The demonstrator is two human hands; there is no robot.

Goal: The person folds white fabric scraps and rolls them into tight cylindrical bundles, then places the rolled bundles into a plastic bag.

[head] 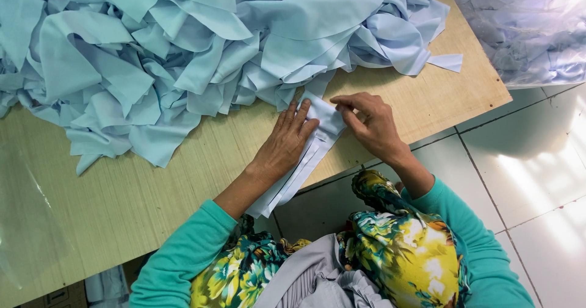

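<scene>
- Here, a light blue fabric strip is being pressed flat on counter by left hand, fingers spread.
- Strip's top end is being pinched by right hand, w/ fabric pile just beyond.

**Tally of what shows**

Two hands at work: one left hand, one right hand. Two teal sleeves, one to each arm. One folded strip of pale blue cloth under the hands, apparently several layers, number not tellable. One big heap of pale blue cloth pieces, far too many and too tangled to count. One loose small piece apart at the heap's right edge. One wooden surface. One clear plastic bag of more blue cloth, top right. One clear plastic sheet, lower left. One tiled floor.
</scene>
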